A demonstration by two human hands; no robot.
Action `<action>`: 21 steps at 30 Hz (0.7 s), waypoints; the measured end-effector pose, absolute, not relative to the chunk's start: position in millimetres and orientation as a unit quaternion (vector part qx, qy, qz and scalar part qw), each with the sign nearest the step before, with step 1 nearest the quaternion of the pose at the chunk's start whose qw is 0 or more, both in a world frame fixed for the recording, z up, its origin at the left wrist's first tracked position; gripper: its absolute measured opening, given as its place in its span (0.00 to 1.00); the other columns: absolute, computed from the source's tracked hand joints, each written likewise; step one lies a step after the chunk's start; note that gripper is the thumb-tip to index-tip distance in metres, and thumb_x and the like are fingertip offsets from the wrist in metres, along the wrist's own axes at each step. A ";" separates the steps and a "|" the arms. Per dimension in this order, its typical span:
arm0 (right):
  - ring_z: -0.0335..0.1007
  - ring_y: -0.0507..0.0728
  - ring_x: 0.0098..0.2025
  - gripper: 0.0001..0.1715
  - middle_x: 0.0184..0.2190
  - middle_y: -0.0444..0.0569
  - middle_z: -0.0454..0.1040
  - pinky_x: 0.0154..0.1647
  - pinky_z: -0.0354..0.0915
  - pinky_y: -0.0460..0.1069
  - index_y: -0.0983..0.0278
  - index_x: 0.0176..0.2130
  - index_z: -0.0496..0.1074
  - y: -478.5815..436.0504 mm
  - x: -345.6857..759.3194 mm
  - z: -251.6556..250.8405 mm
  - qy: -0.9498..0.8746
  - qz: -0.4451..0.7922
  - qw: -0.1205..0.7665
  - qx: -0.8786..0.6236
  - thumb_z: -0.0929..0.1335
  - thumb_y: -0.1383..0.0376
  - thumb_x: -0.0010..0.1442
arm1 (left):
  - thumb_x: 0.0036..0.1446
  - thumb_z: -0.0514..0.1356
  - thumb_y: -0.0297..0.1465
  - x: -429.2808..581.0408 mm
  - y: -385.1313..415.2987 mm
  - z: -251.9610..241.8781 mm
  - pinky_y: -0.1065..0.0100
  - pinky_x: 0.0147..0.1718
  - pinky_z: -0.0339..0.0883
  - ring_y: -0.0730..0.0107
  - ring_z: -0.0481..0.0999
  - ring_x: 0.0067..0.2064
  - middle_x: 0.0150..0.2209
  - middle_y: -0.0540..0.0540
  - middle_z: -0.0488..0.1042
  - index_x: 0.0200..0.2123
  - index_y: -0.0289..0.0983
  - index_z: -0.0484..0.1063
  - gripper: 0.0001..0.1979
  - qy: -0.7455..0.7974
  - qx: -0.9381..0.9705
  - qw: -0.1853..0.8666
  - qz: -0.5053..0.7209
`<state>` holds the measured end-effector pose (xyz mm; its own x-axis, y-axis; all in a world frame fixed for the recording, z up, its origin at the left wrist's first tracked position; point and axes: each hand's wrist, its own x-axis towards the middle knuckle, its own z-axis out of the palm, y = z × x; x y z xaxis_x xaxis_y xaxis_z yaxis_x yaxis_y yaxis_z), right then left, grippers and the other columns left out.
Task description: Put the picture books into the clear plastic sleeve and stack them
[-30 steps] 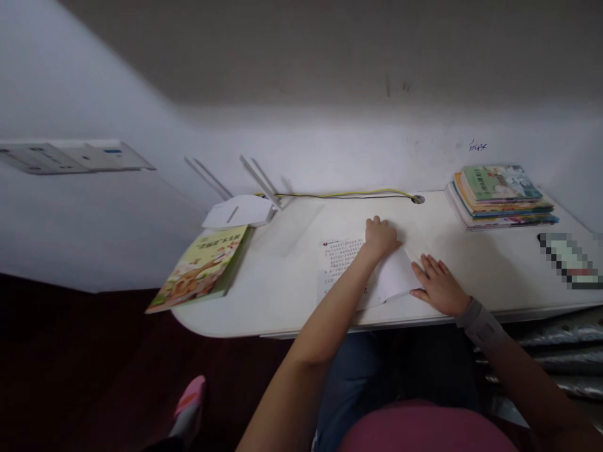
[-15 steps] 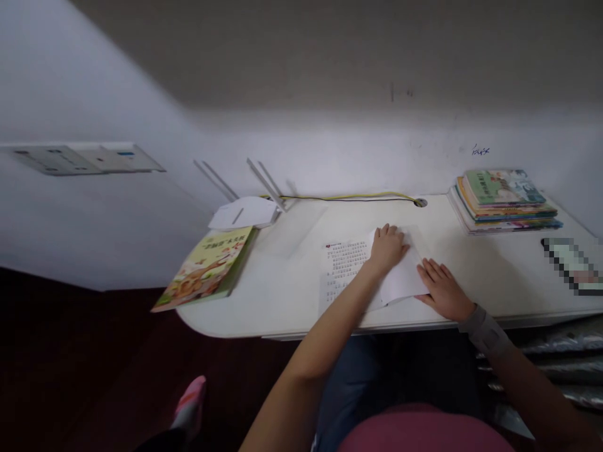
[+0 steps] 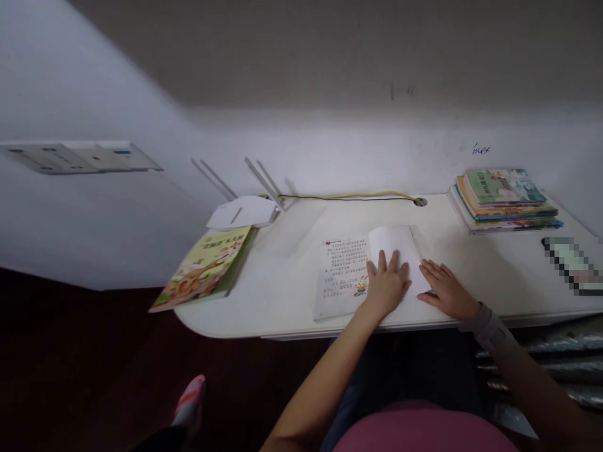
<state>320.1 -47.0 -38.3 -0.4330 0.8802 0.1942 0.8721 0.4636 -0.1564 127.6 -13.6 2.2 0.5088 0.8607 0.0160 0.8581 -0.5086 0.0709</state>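
An open book (image 3: 342, 267) lies on the white desk in front of me, its left page printed with text and a small cartoon animal. Over its right side is a blank white sheet (image 3: 393, 242). My left hand (image 3: 387, 282) presses on that sheet close to the book's fold, fingers spread and palm down. At the sheet's right edge rests my right hand (image 3: 450, 292), fingers stretched out flat, a grey band (image 3: 492, 329) round the wrist. What lies beneath the sheet is hidden.
A green picture book (image 3: 205, 267) overhangs the desk's left end, beside a white router (image 3: 242, 212) with antennas. Cables (image 3: 348, 198) run along the wall to a hole. At the right are a stack of books (image 3: 506, 204) and a blurred-out phone (image 3: 575, 267).
My left hand has slid down the sheet towards me, its fingers now spread wider. The cartoon on the left page has come into view. My right hand stays almost in place.
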 end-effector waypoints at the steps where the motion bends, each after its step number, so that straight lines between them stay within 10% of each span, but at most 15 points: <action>1: 0.48 0.62 0.65 0.37 0.63 0.60 0.55 0.61 0.51 0.62 0.66 0.64 0.51 -46.9 320.6 -37.8 -0.846 0.020 0.126 -0.517 0.60 0.52 0.62 | 0.61 0.51 0.40 128.3 -13.3 2.0 0.32 0.52 0.49 0.36 0.45 0.64 0.66 0.40 0.49 0.58 0.43 0.61 0.22 0.500 0.866 0.025 0.025; 8: 0.49 0.63 0.64 0.41 0.62 0.62 0.55 0.60 0.52 0.63 0.67 0.66 0.44 -48.0 322.5 -40.0 -0.847 0.030 0.153 -0.508 0.61 0.53 0.61 | 0.60 0.52 0.44 116.4 -22.6 15.0 0.38 0.57 0.47 0.45 0.40 0.66 0.67 0.41 0.46 0.63 0.42 0.52 0.30 0.361 0.931 0.018 0.044; 21: 0.49 0.62 0.64 0.32 0.62 0.60 0.57 0.61 0.51 0.61 0.65 0.63 0.53 -51.6 319.5 -34.1 -0.850 0.004 0.127 -0.512 0.59 0.55 0.64 | 0.63 0.48 0.29 98.4 -24.9 18.8 0.40 0.55 0.55 0.48 0.51 0.65 0.61 0.46 0.61 0.50 0.43 0.70 0.16 0.332 0.941 -0.061 0.032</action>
<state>319.5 -51.6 -34.1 -0.4439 0.8708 0.2115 0.8688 0.4760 -0.1365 98.4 -24.9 18.8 0.7771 0.6213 0.1000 0.6291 -0.7717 -0.0935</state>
